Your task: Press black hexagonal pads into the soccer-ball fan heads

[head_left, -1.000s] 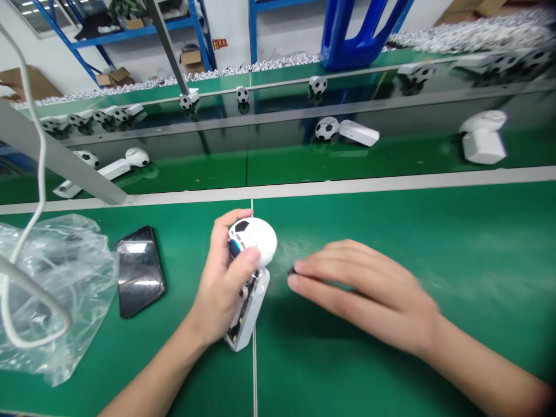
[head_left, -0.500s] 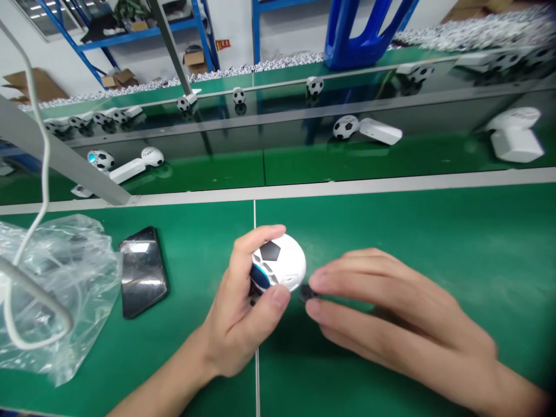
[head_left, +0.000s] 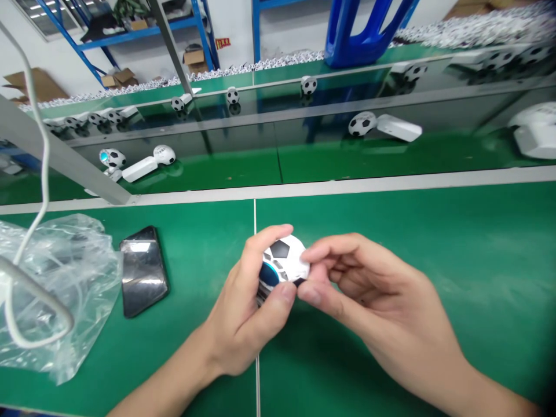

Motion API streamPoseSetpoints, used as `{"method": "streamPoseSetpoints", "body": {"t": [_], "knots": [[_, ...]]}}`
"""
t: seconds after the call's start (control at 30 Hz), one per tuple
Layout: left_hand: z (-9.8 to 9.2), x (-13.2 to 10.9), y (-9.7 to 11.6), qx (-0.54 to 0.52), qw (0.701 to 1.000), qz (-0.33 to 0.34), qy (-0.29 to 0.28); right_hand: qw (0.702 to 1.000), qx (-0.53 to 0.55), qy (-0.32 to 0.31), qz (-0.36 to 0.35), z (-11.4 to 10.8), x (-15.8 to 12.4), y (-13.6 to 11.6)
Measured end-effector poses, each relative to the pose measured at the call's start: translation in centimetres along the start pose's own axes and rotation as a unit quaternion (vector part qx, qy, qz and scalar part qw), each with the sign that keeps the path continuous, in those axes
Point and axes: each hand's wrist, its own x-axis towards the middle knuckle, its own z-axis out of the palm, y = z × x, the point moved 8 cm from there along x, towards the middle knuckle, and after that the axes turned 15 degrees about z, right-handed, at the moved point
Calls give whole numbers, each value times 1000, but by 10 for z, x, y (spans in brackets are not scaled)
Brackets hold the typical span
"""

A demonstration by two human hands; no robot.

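Observation:
My left hand (head_left: 243,313) is closed around a white soccer-ball-shaped housing (head_left: 296,255) with a black pentagon and a dark blue, lens-like face turned to the left. Its thumb and index finger grip the housing from below and above. My right hand (head_left: 373,295) meets the housing's right side, with thumb and fingertips pinched at its lower edge. Between that thumb and the housing a sliver of a small black part (head_left: 299,282) shows; the fingers hide the rest of it.
A black phone (head_left: 144,272) and a clear plastic bag (head_left: 56,289) lie to the left, with a white cable (head_left: 46,145) hanging over the bag. Beyond the metal rail (head_left: 304,188), several ball-shaped units (head_left: 362,123) sit on green belts. A blue stool (head_left: 365,35) stands behind.
My right hand has brought the small black part up against the housing's lower right edge. Units on the near belt have shifted right; those on the farther belt slightly left.

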Motion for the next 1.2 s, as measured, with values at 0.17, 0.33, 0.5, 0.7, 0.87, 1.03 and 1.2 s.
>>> {"method": "streamPoseSetpoints", "body": {"t": [0.17,0.33,0.5,0.7,0.87,1.03,1.2], "knots": [[5,3,1,-33,999,15,-5,999,34,-2,29,-2,5,8],[9,3,-1,-36,999,-2,-3,984,119,-73,108,9,10,29],[9,4,3,-43,999,32,-7,956,188,-156,165,23,12,38],[11,10,9,-85,995,47,0,964,174,-128,155,24,10,28],[10,6,9,-5,997,35,66,988,100,-86,80,25,8,16],[10,1,14,50,993,75,71,992,75,-72,78,24,11,15],[-15,7,-2,-105,983,-61,135,995,15,-85,57,-3,32,17]]}}
